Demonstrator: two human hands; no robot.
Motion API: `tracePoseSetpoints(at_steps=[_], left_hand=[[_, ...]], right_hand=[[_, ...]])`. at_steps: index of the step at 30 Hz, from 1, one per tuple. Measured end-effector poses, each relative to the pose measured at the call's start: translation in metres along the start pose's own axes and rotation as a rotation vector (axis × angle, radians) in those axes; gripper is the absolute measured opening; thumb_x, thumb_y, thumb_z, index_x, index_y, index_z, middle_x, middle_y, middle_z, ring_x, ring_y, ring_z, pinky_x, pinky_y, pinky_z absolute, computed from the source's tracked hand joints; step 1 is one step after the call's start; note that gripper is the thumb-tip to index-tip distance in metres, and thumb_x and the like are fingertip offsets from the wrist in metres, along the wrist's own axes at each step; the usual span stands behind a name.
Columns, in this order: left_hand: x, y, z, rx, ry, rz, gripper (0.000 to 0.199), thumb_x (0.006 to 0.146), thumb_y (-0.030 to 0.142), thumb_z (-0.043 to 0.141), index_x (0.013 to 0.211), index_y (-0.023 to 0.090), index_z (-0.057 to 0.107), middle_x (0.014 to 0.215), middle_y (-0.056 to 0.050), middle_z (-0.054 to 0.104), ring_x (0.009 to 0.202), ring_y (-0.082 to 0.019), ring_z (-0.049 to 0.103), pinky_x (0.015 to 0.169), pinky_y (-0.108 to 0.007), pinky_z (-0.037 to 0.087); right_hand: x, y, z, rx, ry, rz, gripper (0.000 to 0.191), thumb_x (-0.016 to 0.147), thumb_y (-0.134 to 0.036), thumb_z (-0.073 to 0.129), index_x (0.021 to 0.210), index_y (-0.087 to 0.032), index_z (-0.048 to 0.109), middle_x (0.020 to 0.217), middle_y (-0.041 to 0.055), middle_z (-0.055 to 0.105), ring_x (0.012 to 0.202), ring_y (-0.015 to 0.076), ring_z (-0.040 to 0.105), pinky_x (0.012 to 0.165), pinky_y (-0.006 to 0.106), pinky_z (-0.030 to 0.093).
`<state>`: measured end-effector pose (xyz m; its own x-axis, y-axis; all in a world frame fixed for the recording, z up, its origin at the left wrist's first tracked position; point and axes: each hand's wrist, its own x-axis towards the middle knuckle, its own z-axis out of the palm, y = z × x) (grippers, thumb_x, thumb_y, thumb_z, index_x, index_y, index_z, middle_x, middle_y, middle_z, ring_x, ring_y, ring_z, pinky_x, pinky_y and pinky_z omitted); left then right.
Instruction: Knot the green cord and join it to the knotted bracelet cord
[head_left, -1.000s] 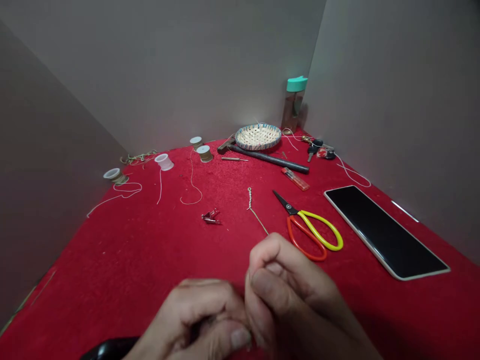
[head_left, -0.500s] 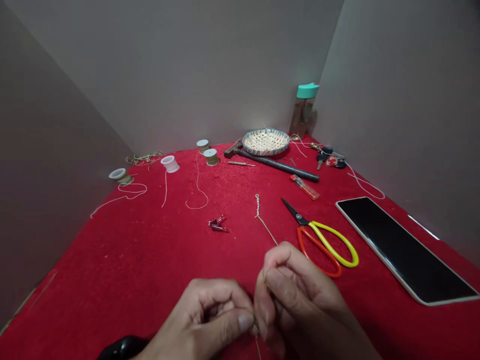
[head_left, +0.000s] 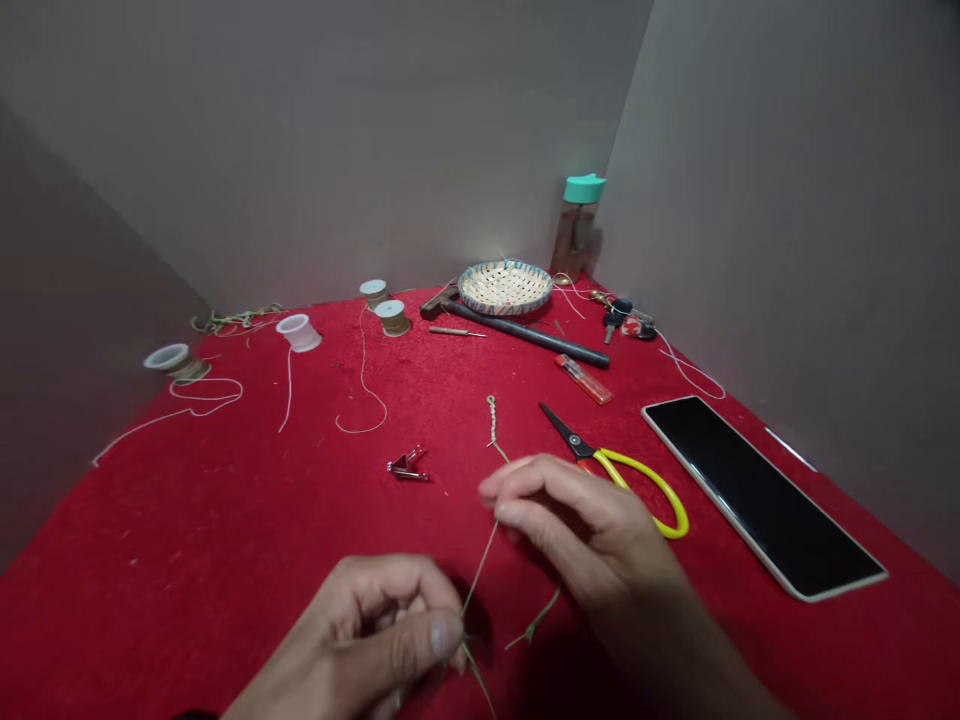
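Head view showed both hands on the near side of the scissors [head_left: 575, 441]. The left hand [head_left: 382, 630] and right hand [head_left: 592, 530] each had a grip pinched closed on a thin cord [head_left: 481, 568], which ran straight between them, near and left of the scissors. A little twisted braid [head_left: 492, 422] lay left of the scissors, a phone [head_left: 761, 495] right, and a hammer [head_left: 540, 336] behind.
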<state>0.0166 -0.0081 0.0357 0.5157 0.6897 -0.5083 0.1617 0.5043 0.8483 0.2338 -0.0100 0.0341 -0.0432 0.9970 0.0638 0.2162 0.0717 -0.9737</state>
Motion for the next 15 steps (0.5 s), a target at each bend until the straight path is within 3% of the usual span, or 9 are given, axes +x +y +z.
tracePoseSetpoints(at_steps=[2, 4, 5, 7, 8, 11, 13, 15], left_hand=[[-0.002, 0.006, -0.001, -0.051, 0.056, 0.009, 0.033, 0.086, 0.049, 0.083, 0.072, 0.020, 0.075, 0.056, 0.007, 0.045, 0.054, -0.012, 0.025, 0.053, -0.028, 0.020], [-0.005, 0.012, 0.000, -0.101, 0.114, 0.019, 0.028, 0.086, 0.044, 0.082, 0.071, 0.021, 0.074, 0.059, 0.007, 0.047, 0.056, -0.012, 0.027, 0.055, -0.027, 0.024], [-0.006, 0.015, 0.000, -0.121, 0.137, 0.027, 0.027, 0.086, 0.042, 0.082, 0.071, 0.021, 0.074, 0.059, 0.007, 0.047, 0.057, -0.012, 0.027, 0.055, -0.027, 0.024], [-0.007, 0.022, -0.001, -0.149, 0.156, 0.059, 0.027, 0.084, 0.042, 0.085, 0.071, 0.020, 0.076, 0.058, 0.007, 0.045, 0.056, -0.012, 0.026, 0.053, -0.027, 0.021], [-0.008, 0.024, -0.001, -0.159, 0.161, 0.079, 0.027, 0.083, 0.041, 0.086, 0.070, 0.020, 0.076, 0.058, 0.007, 0.045, 0.055, -0.011, 0.025, 0.052, -0.027, 0.019], [-0.008, 0.030, -0.003, -0.182, 0.177, 0.130, 0.024, 0.083, 0.040, 0.089, 0.073, 0.021, 0.078, 0.060, 0.007, 0.046, 0.056, -0.011, 0.025, 0.051, -0.025, 0.019], [-0.009, 0.031, -0.005, -0.197, 0.177, 0.149, 0.024, 0.084, 0.040, 0.089, 0.074, 0.021, 0.079, 0.060, 0.007, 0.046, 0.056, -0.011, 0.025, 0.051, -0.025, 0.019], [-0.010, 0.032, -0.007, -0.213, 0.171, 0.170, 0.024, 0.086, 0.040, 0.088, 0.076, 0.020, 0.078, 0.062, 0.006, 0.048, 0.056, -0.010, 0.025, 0.051, -0.024, 0.019]], right_hand=[[0.008, 0.005, -0.013, -0.265, 0.103, -0.140, 0.024, 0.093, -0.036, 0.053, 0.090, -0.023, 0.072, 0.115, 0.0084, 0.081, 0.110, 0.0261, 0.073, 0.100, 0.040, 0.050], [0.009, 0.013, -0.030, -0.517, 0.213, -0.188, 0.037, 0.094, -0.042, 0.050, 0.107, -0.018, 0.075, 0.125, 0.0172, 0.077, 0.118, 0.0368, 0.070, 0.105, 0.053, 0.045], [0.008, 0.018, -0.040, -0.637, 0.259, -0.179, 0.042, 0.093, -0.044, 0.050, 0.111, -0.015, 0.075, 0.117, 0.0213, 0.078, 0.108, 0.0418, 0.072, 0.096, 0.058, 0.047], [0.003, 0.028, -0.059, -0.854, 0.308, -0.134, 0.045, 0.093, -0.046, 0.048, 0.108, -0.014, 0.074, 0.107, 0.0262, 0.077, 0.089, 0.0472, 0.071, 0.070, 0.055, 0.046], [-0.001, 0.033, -0.068, -0.936, 0.270, -0.128, 0.041, 0.091, -0.049, 0.050, 0.098, -0.016, 0.074, 0.092, 0.0247, 0.076, 0.076, 0.0452, 0.069, 0.061, 0.050, 0.042], [-0.012, 0.051, -0.084, -1.091, 0.183, -0.099, 0.026, 0.087, -0.042, 0.051, 0.076, -0.023, 0.066, 0.073, 0.0168, 0.067, 0.062, 0.0380, 0.061, 0.052, 0.042, 0.033], [-0.018, 0.065, -0.090, -1.146, 0.154, -0.098, 0.021, 0.090, -0.037, 0.051, 0.076, -0.026, 0.062, 0.076, 0.0142, 0.064, 0.067, 0.0352, 0.059, 0.054, 0.044, 0.037], [-0.024, 0.081, -0.093, -1.172, 0.152, -0.104, 0.020, 0.096, -0.039, 0.052, 0.086, -0.027, 0.064, 0.090, 0.0158, 0.067, 0.076, 0.0347, 0.061, 0.060, 0.048, 0.043]])
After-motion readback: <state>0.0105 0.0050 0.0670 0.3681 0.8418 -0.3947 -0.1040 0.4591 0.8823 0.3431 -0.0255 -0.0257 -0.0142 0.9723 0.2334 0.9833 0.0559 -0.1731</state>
